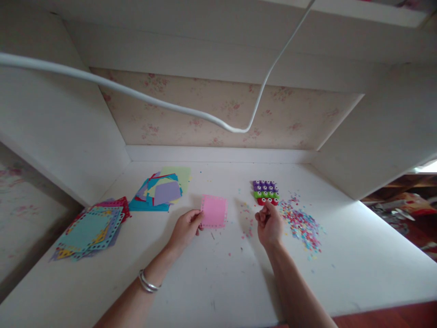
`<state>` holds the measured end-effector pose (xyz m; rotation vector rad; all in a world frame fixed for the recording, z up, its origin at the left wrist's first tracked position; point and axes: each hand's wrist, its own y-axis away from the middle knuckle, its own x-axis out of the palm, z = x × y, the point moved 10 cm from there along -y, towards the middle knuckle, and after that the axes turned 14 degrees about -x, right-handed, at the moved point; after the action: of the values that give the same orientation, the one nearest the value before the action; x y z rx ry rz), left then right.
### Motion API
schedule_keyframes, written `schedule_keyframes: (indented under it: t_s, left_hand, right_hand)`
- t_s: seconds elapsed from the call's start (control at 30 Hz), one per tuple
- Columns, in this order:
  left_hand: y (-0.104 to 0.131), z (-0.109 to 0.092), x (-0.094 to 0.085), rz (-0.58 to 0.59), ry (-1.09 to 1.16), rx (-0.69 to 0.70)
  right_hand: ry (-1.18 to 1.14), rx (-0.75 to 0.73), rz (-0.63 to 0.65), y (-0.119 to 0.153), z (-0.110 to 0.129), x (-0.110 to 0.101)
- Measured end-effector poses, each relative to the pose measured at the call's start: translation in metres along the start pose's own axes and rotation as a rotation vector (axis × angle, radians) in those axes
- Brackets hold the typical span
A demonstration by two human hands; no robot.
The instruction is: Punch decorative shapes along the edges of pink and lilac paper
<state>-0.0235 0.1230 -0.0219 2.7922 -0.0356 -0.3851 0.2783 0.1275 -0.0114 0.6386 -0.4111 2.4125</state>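
Observation:
My left hand (186,225) is closed on the left edge of a pink square of paper (214,211), thumb on top. Small punched holes run along the paper's edges. To the right, my right hand (270,225) has its fingers curled, and its index fingertip meets the near edge of the red craft punches (269,201). Whether it grips one of them is hidden. Behind these stand a row of green craft punches (266,194) and two rows of purple craft punches (265,185), all with round white tops.
Colourful paper confetti (302,223) lies in a heap right of my right hand, with stray bits between my hands. At left are a stack of punched-edge papers (90,230) and a pile of plain coloured paper (167,192). A white cable (164,104) hangs across the view above the white desk (191,291).

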Motion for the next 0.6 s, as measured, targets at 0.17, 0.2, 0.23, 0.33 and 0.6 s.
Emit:
schedule_keyframes:
  t_s: [0.17,0.2,0.23,0.33,0.6]
  left_hand:
    - [0.005,-0.005,-0.007,-0.035,-0.018,0.016]
    - [0.007,-0.006,-0.011,-0.050,-0.029,0.020]
    - [0.009,-0.007,-0.016,-0.068,-0.043,0.022]
    - [0.018,-0.009,-0.041,-0.134,-0.098,0.020]
    - [0.056,0.000,-0.199,-0.472,-0.225,-0.013]
  right_hand:
    - [0.066,-0.016,0.103,0.012,-0.007,0.010]
    - [0.076,-0.019,0.124,0.013,-0.008,0.011]
    - [0.084,-0.022,0.143,0.015,-0.008,0.012]
    - [0.090,-0.022,0.178,0.017,-0.007,0.015]
    - [0.140,-0.034,0.240,0.021,-0.003,0.020]
